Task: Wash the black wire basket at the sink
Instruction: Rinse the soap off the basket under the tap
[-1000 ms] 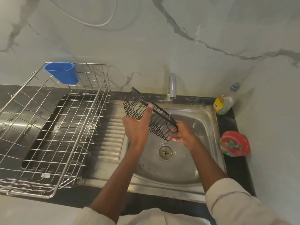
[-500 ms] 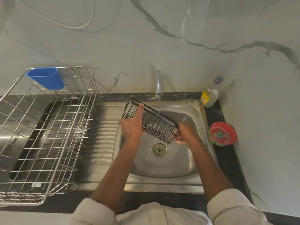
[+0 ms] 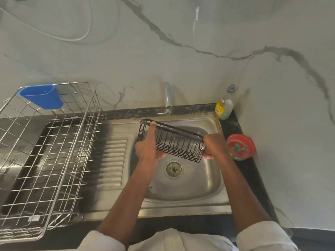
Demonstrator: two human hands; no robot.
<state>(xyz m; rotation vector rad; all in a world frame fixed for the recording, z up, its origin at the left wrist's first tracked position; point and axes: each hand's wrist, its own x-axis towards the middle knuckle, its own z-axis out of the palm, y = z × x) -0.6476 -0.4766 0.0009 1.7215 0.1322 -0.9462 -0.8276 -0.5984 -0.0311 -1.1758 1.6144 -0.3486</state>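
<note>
The black wire basket (image 3: pixel 172 141) is held tilted over the sink (image 3: pixel 208 178), under a thin stream from the tap (image 3: pixel 168 96) at 12 o'clock. The left hand (image 3: pixel 147 148) grips its 9 o'clock end, thumb up along the wires. The right hand (image 3: pixel 214 145) holds the 3 o'clock end; its fingertips are mostly hidden behind the wires.

Rack (image 3: pixel 45 160) cut off at left frame edge; bottle (image 3: pixel 223 107) label too small to read; fingertips (image 3: pixel 208 157) partly hidden behind basket (image 3: pixel 172 142).

black wire basket (image 3: pixel 172 140): 1 | steel dish rack (image 3: pixel 45 160): 1 | blue cup (image 3: pixel 42 96): 1 | soap bottle (image 3: pixel 224 105): 1 | red tub (image 3: pixel 240 146): 1 | tap (image 3: pixel 168 96): 1
</note>
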